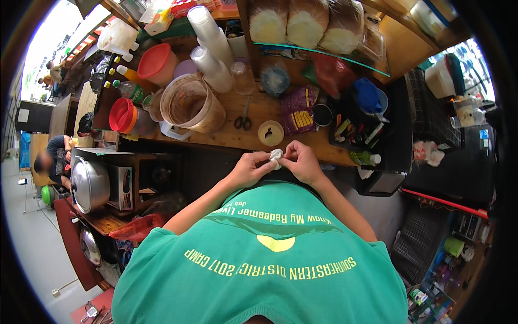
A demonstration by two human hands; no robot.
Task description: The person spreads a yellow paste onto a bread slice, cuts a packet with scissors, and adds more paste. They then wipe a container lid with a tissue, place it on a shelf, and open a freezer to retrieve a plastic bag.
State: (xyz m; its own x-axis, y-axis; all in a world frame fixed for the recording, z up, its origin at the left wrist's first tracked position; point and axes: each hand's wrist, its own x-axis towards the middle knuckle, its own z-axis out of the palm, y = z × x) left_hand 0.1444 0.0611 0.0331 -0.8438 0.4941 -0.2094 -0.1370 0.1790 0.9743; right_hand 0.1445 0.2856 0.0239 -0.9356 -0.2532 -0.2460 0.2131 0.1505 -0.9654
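In front of my shirt, at the near edge of the wooden counter [226, 139], both hands pinch a small crumpled white wad [276, 154]. Whether it is tissue or thin plastic, I cannot tell. My left hand [254, 166] grips its left side between thumb and fingers. On the other side, the thumb and fingertips of my right hand [301, 163] close on it. Just beyond the wad lies a round cream-coloured disc or roll [270, 140] with a dark shape in its middle. Black-handled scissors [243, 121] rest farther back, and a purple packet [298, 108] lies to the right.
A stained plastic bucket [194, 107] and stacked clear cups [216, 75] stand left. Bagged bread loaves [305, 28] sit on a glass-edged shelf. A green bottle [365, 158] lies near the right edge. A large metal pot [91, 184] is left; another person [56, 156] is beyond.
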